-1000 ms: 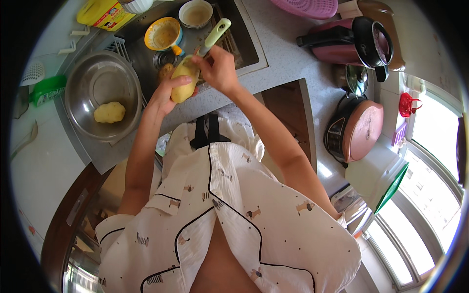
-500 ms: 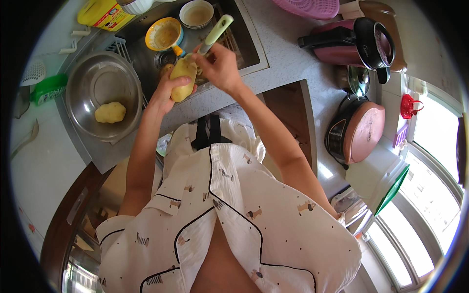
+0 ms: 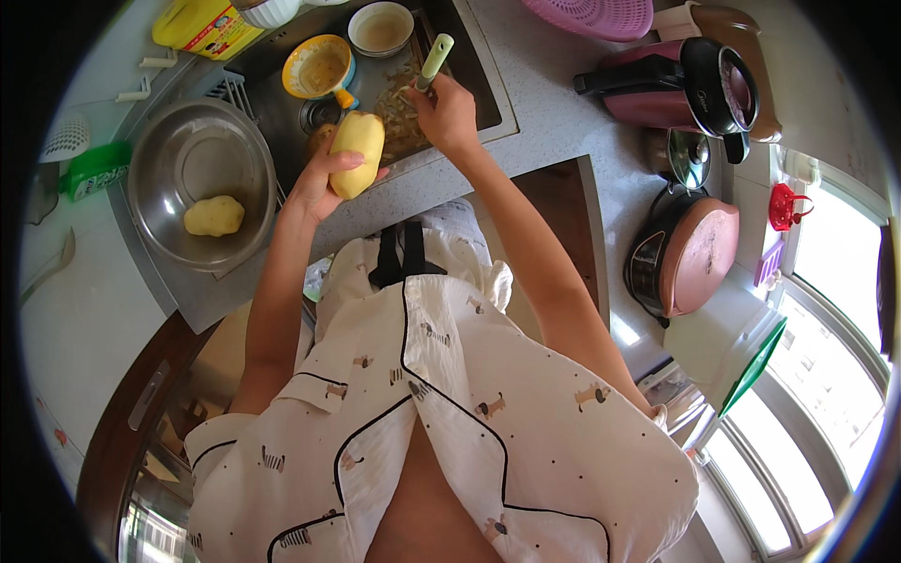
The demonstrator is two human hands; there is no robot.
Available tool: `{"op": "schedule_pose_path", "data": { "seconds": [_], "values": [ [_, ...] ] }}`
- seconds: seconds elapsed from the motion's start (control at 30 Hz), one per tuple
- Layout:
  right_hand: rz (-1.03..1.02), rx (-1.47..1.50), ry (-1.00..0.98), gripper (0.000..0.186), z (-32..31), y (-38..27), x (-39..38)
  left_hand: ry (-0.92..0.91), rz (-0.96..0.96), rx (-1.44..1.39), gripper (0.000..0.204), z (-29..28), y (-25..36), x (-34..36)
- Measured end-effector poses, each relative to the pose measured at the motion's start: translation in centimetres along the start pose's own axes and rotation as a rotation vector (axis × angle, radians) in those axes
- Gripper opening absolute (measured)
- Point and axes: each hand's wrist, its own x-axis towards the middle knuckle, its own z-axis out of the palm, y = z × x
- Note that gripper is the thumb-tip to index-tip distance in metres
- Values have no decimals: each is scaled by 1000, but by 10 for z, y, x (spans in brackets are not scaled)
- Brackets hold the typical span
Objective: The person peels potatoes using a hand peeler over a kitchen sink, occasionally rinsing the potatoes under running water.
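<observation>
Over the sink's front edge, my left hand grips a peeled yellow potato, which stands tilted with its top end away from me. To its right, my right hand is closed around a peeler; its pale green handle sticks up past the fingers, and its head is mostly hidden. The peeler is apart from the potato. Brown peelings lie on the sink floor between and below my hands. Behind my left hand, a brown unpeeled potato is partly hidden. Another peeled potato rests in the steel basin on the left.
In the sink stand a yellow-rimmed bowl with a handle and a white bowl. A yellow bottle is at the back left. On the right counter are a dark red kettle, a pot lid and a pinkish-lidded cooker.
My right hand has moved right, taking the peeler off the potato. The potato in my left hand has shifted slightly right and now shows more of its peeled side.
</observation>
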Motion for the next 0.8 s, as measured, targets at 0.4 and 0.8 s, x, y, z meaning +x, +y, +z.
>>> {"op": "schedule_pose_path", "data": {
  "seconds": [0.4, 0.8],
  "values": [
    [214, 532, -102, 15, 2, -74, -34, -17, 88, 124, 60, -4, 1, 0],
    [190, 389, 56, 14, 3, -47, -19, -174, 123, 219, 66, 3, 13, -5]
  ]
}}
